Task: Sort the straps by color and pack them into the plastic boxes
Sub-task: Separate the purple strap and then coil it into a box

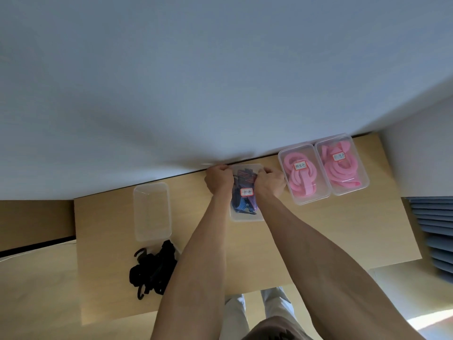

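A clear plastic box [245, 215] holding dark blue straps [241, 203] sits at the table's far edge, a white label on its lid. My left hand [219, 179] grips its far left corner. My right hand [269, 182] grips its far right side. To the right stand two closed boxes, each with pink straps and a label: one [304, 174] next to my right hand, the other [342, 165] beyond it. An empty clear box [152, 211] stands to the left. A pile of black straps [153, 268] lies loose below the empty box.
The wooden table [331, 229] meets a white wall [196, 82] at its far edge. A stack of blue-grey sheets [434, 231] lies off the table's right side. Lower wooden surfaces [36, 290] flank the table on the left. My legs show beneath the near edge.
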